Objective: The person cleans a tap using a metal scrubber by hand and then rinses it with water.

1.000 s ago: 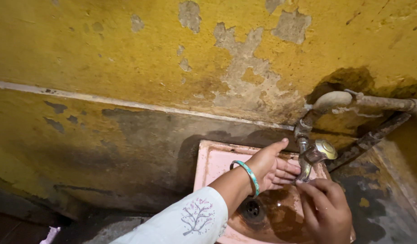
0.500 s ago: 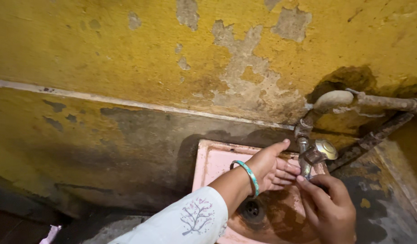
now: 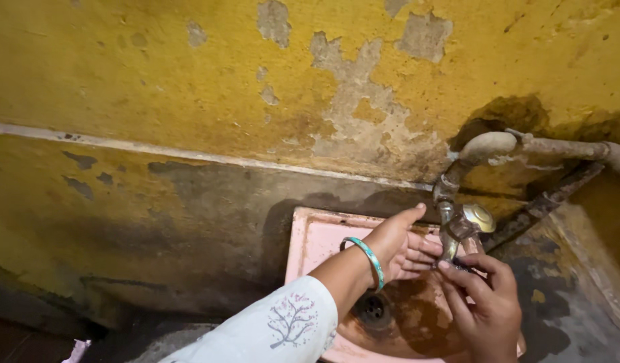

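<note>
Head view looks down on a small pink sink (image 3: 310, 238) set against a peeling yellow wall (image 3: 189, 87), with a metal tap (image 3: 458, 228) hanging from a crusted pipe (image 3: 559, 149) over the rust-stained bowl and its dark drain (image 3: 372, 309). Left hand (image 3: 401, 245), its wrist ringed by a teal bangle (image 3: 366, 259) and a white embroidered sleeve (image 3: 276, 329), is spread wide and slack beneath the spout, palm turned toward it, gripping nothing. Right hand (image 3: 485, 302) reaches up from below, fingertips (image 3: 448, 267) pinched lightly about the lower end of the spout; whether they truly clamp it or only touch it cannot be told from this angle. As a judgement, the tap is rigid metal, fixed to the pipe and not something to lift; it looks worn, probably wet and a little slick, and its round cap-like knob (image 3: 480, 218) may turn stiffly given the scale and corrosion around the joint. The knob's broad rim, above and to the right of the spout, seems the surest place to grasp, with the whole fingertips round it rather than a pinch; the thin spout end offers little purchase, and the old joint at the pipe could suffer from hard sideways force
</note>
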